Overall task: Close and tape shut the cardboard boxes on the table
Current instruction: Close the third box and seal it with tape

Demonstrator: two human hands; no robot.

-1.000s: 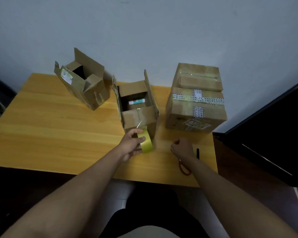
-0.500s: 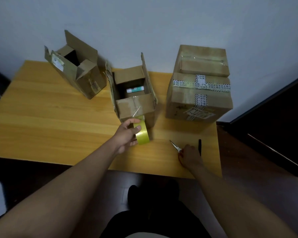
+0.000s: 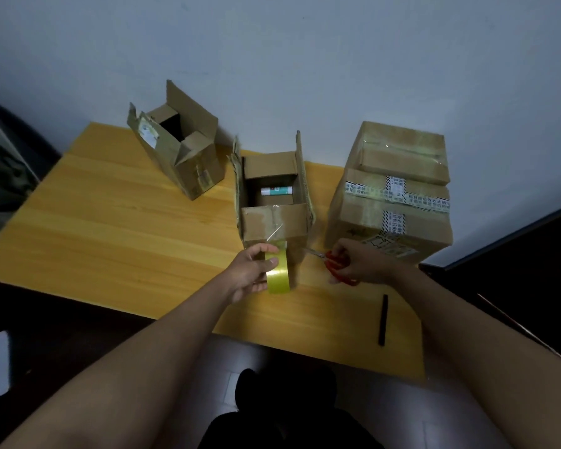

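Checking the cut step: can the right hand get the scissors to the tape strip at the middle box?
Probably yes. The right hand grips the scissors, tips toward the tape roll held by the left hand against the middle box. Nothing lies between.

On your table (image 3: 117, 222) you have three cardboard boxes: one open at the back left corner (image 3: 178, 157), one open in the middle (image 3: 274, 202), one taped at the right edge (image 3: 392, 192). You have one tape roll (image 3: 277, 273), one scissors (image 3: 336, 264), one black pen (image 3: 383, 320).
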